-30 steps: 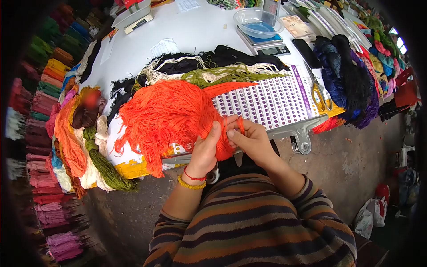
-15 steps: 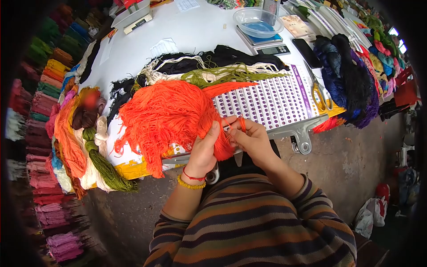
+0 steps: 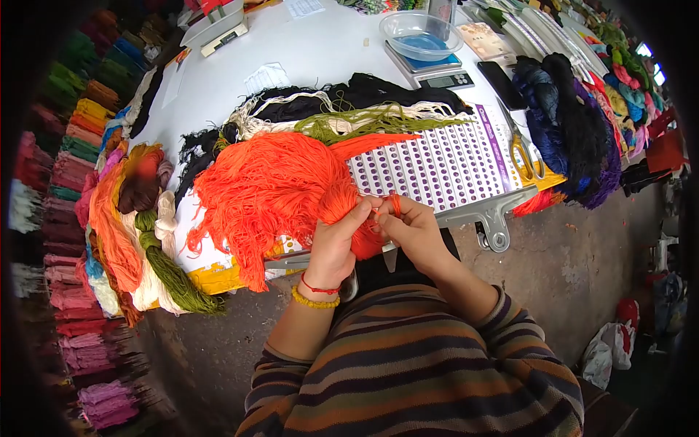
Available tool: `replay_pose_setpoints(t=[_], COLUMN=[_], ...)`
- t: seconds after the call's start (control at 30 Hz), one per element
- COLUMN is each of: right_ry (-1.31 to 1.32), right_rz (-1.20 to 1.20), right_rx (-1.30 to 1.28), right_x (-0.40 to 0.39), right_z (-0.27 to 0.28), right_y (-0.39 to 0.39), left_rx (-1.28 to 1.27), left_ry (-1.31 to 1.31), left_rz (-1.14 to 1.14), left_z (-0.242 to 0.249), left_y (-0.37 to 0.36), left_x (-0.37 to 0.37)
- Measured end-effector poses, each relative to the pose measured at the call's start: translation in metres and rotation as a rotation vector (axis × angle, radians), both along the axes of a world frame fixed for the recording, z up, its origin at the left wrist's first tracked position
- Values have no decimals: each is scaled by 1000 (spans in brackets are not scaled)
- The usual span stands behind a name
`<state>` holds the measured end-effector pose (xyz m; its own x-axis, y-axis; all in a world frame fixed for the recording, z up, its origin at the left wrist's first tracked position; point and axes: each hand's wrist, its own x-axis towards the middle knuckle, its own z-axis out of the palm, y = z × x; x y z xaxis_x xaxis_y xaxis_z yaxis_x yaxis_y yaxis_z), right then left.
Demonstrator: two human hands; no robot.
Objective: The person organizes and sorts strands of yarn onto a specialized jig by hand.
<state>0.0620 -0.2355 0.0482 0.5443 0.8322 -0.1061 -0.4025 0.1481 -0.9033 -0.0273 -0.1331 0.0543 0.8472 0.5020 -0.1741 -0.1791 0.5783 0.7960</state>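
A large bundle of orange-red thread (image 3: 269, 189) lies loosely spread over a card printed with rows of purple dots (image 3: 437, 164). My left hand (image 3: 338, 237) is wrapped round the gathered right end of this bundle, its thumb on top. Close against it, my right hand (image 3: 409, 226) pinches a strand of the same orange-red thread, and a few turns of it loop round a finger. The fingertips of both hands meet at the bundle's edge. Behind the bundle lie olive green thread (image 3: 357, 124), cream strands and black thread (image 3: 378, 91).
Metal clips (image 3: 491, 215) grip the table's front edge. Gold-handled scissors (image 3: 520, 149) and a phone (image 3: 502, 84) lie at the right, beside dark blue and black skeins (image 3: 564, 131). A clear bowl (image 3: 421, 36) sits on a scale. More skeins (image 3: 116, 240) hang over the left corner.
My hands have drawn closer together at the fingertips. The thread end in my left hand has turned slightly, and the strand between the hands is shorter.
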Motion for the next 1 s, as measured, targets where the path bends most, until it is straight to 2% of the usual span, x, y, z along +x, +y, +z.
replay_pose_setpoints(t=[0.07, 0.13, 0.17, 0.23, 0.27, 0.33, 0.43, 0.47, 0.53, 0.6, 0.63, 0.7, 0.73, 0.77, 0.8, 0.83, 0.87, 0.9, 0.93, 0.97, 1.0], right_ry=[-10, 240, 238, 617, 552, -144, -895, -919, -436, 273, 471, 683, 668, 657, 584, 503, 456, 416, 382, 183, 143], right_rz=[-19, 19, 14, 314, 301, 94, -272, -355, -199, 62, 116, -14, -50, -120, -135, -269, -355, -360, -480, -548, -706], right_rx=[7, -22, -23, 255, 229, -110, -219, -104, 253, 367, 478, 456, 342, 258, 201, 147, 88, 111, 78, 72, 179], right_x=[1, 6, 10, 21, 26, 42, 66, 67, 59, 60, 73, 104, 128, 151, 176, 193, 220, 238, 260, 284, 322], right_z=[1, -3, -3, 1, 6, 13, 12, 14, 7, 19, 5, 2, -7, -16, -23, -22, -27, -26, -23, -20, -27], right_y=[0, -3, -5, -11, -13, -18, -20, -14, 2, 12, 18, 17, 11, 2, -14, -27, -45, -67, -89, -119, -155], left_rx=[49, 7, -37, -114, -113, -175, -439, -537, -572, -632, -635, -653, -493, -585, -442, -231, -228, -197, 71, 165, 128], left_ry=[17, -12, -42, -68, -95, -161, -241, -266, -273, -262, -318, -426, -362, -432, -304, -63, -52, -60, 232, 236, 330], left_rz=[43, -3, -49, 53, 24, 51, 166, 174, 129, 128, 128, 162, 256, 231, 417, 690, 706, 621, 802, 809, 894], left_z=[1, -5, -7, -8, -15, -9, -16, -22, -33, -34, -38, -39, -40, -45, -38, -34, -49, -56, -41, -30, -33], left_y=[-1, 3, 6, 8, 18, 34, 72, 80, 80, 79, 87, 118, 138, 165, 182, 199, 237, 271, 280, 295, 333], left_x=[1, 0, 0, 1, -2, -7, -18, -19, -9, 2, 2, -10, -21, -38, -51, -60, -86, -115, -127, -146, -169])
